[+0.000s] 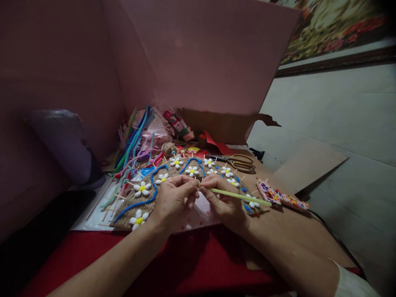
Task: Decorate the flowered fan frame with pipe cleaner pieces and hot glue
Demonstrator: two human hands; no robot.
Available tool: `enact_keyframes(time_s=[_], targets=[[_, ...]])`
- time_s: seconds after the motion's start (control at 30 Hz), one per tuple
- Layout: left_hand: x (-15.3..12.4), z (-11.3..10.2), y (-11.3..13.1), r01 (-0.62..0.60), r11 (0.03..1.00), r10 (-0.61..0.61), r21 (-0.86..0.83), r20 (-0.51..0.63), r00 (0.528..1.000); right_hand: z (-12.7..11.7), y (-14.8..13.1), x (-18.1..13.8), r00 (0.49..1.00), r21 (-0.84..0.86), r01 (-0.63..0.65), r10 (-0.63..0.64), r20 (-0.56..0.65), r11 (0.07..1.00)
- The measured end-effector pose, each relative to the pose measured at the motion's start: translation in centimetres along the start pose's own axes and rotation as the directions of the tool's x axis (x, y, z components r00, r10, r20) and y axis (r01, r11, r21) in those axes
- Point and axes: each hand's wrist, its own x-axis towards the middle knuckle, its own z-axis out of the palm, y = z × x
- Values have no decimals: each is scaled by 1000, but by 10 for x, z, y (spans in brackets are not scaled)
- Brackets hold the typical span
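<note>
Both my hands meet over a woven jute mat (130,206) decorated with white seed flowers and blue pipe cleaner lines. My right hand (223,202) is closed on a light green pipe cleaner (244,197) that sticks out to the right. My left hand (175,198) pinches the near end of that same pipe cleaner, fingertips pressed together against those of the right hand. What exactly lies between the fingertips is too small to see.
A bundle of coloured pipe cleaners (136,140) lies at the back left, beside a twine ball (168,147). Gold-handled scissors (239,161) rest behind the mat. A patterned tube (280,197) lies right. Pink board walls (201,53) enclose the back; red cloth (198,264) covers the front.
</note>
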Motion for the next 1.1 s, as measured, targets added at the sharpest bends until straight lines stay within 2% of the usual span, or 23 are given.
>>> enact_keyframes(time_s=[0.1,0.2,0.3,0.47,0.6,0.67,0.83,0.97,1.03,1.1], targets=[[-1,1,1,17,999,-14,-46,66,998,-1,0,-1,999,-2,-39,38,-20,999],[-3,0,1,25,998,-16,-51,164,986,-3,1,-1,985,47,-161,163,-56,986],[-4,-2,3,15,1000,-17,10,210,977,-6,2,-1,972,115,-227,233,-40,967],[-2,-9,8,18,987,-56,159,241,969,-8,2,2,965,154,-259,262,2,954],[-1,-12,12,32,954,-110,298,249,962,-8,1,4,970,123,-241,241,20,963],[-1,-11,11,13,951,-86,310,224,971,-7,1,4,975,100,-221,220,20,970],[-3,-3,6,-65,978,42,198,118,992,-6,1,4,997,0,-77,77,9,997],[-4,3,3,-56,991,53,118,31,998,-4,1,2,999,-84,36,-33,36,996],[-3,4,1,-23,997,21,67,29,999,-4,1,2,998,-120,38,-33,45,992],[-2,2,0,-9,1000,7,24,69,998,-5,2,2,999,-123,-27,30,26,992]])
